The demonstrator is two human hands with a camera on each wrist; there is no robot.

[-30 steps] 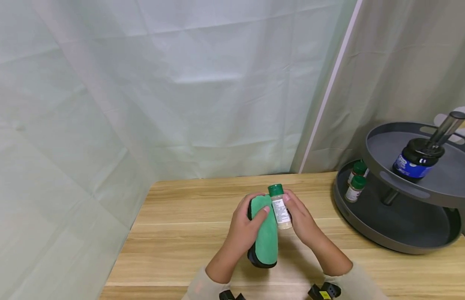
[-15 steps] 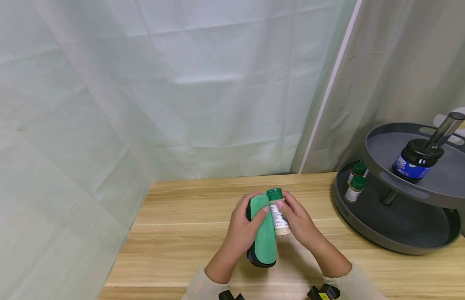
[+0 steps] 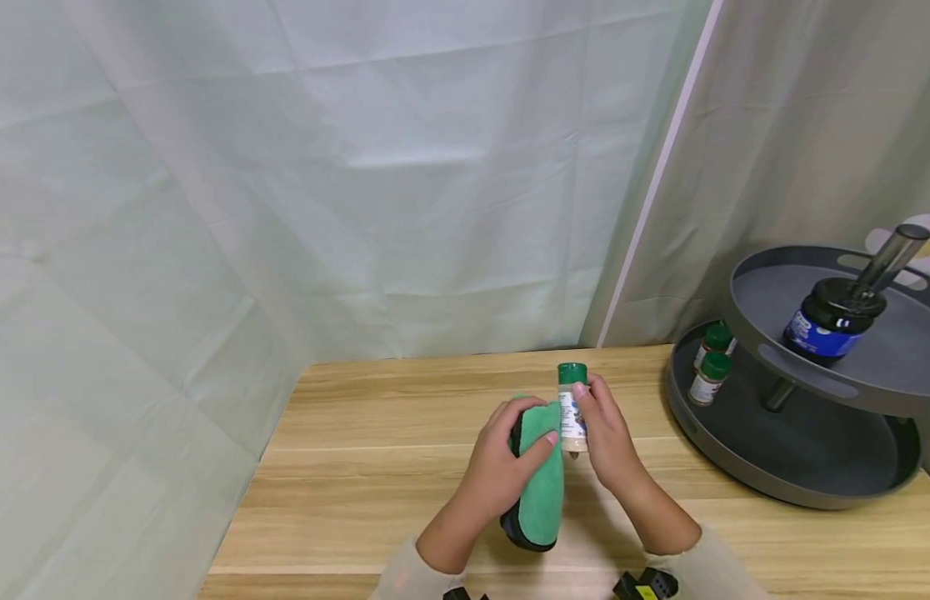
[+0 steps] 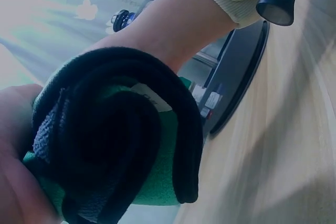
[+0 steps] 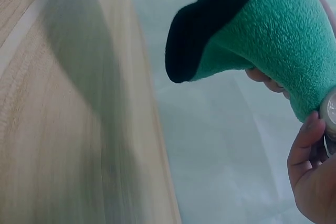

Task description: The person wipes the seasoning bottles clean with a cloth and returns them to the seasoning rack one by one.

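A green cloth with a dark edge (image 3: 542,492), folded or rolled into a long bundle, is gripped by my left hand (image 3: 502,458), thumb across its front. The left wrist view looks into the rolled end of the cloth (image 4: 121,135). My right hand (image 3: 609,437) holds a spice bottle (image 3: 572,417) with a green cap and white label, nearly upright against the cloth's right side. In the right wrist view the bottle's base (image 5: 331,111) shows at the edge, touching the cloth (image 5: 283,35). Both things are held above the wooden table (image 3: 375,475).
At the right stands a two-tier grey turntable tray (image 3: 780,492). Its lower tier holds small green-capped bottles (image 3: 709,379). On the upper tier sits a dark jar with a blue label (image 3: 832,321), with a grey cylinder rising beside it. Pale curtains (image 3: 435,208) hang behind the table.
The bottle has gone slightly down, then up and to the right, and now stands straighter. My left hand and the cloth have shifted a little right and down.
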